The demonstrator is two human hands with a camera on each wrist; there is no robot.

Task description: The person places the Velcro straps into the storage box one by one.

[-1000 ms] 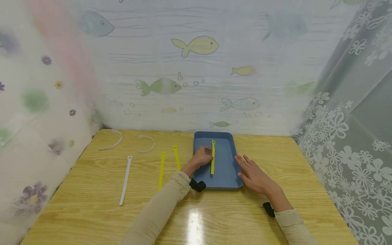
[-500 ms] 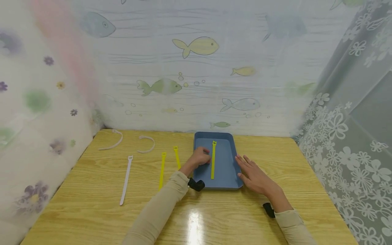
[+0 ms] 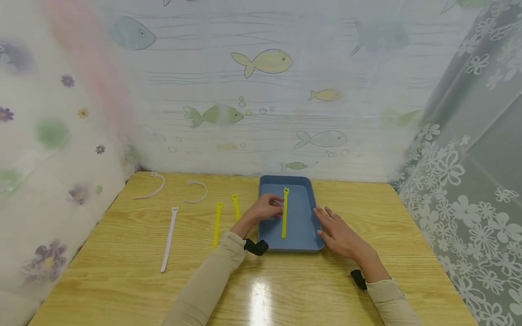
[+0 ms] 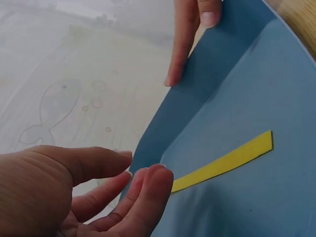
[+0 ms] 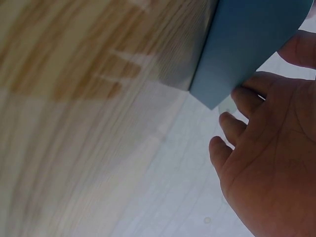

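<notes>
A yellow cable tie (image 3: 284, 226) with a slotted head lies lengthwise inside the blue tray (image 3: 302, 231). Just left of that tie, over the tray, is my left hand (image 3: 264, 209). In the left wrist view, the thumb and fingers of the left hand (image 4: 116, 192) are loosely bent with a gap between them and nothing held; they hide one end of the tie (image 4: 227, 162). On the tray's right rim rests my right hand (image 3: 340, 233). The right wrist view has the fingers of the right hand (image 5: 276, 133) against the tray's outer wall (image 5: 247, 44).
Left of the tray lie two more yellow ties, one (image 3: 217, 226) and another (image 3: 236, 207) partly behind the left arm. Farther left are a straight white tie (image 3: 169, 240) and two curved white ones (image 3: 162, 186) (image 3: 204, 192). A fish-patterned curtain (image 3: 261, 113) hangs behind the table (image 3: 310, 290).
My left hand has let go of the yellow tie, which now lies slightly lower in the tray. The hand's fingers have loosened and its wrist has shifted left. The right hand stays on the rim.
</notes>
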